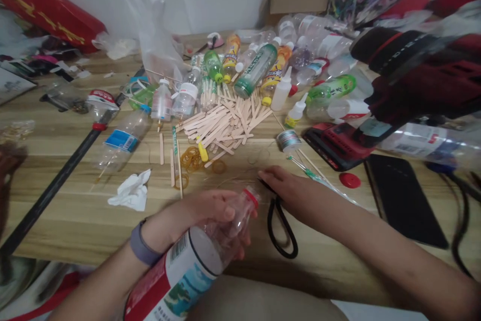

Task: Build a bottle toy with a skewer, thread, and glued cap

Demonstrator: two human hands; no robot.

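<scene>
My left hand point(221, 211) is wrapped round the neck end of a large clear plastic bottle point(244, 218). The bottle lies tilted, its uncapped mouth with a red ring pointing up and right, its red, white and blue label towards me. To its right, my right hand point(276, 181) rests low over the table, its fingers curled on a thin black object with a hanging cord loop point(282, 231); most of that object is hidden under the hand. A red bottle cap point(349, 180) lies to the right of my right forearm.
Wooden sticks point(229, 120) are heaped mid-table, near rubber bands point(193, 159) and a crumpled tissue point(131, 191). Several bottles point(259, 68) crowd the back. A red and black power drill point(398, 90) stands at right above a black phone point(406, 201). A dark pole point(56, 186) lies left.
</scene>
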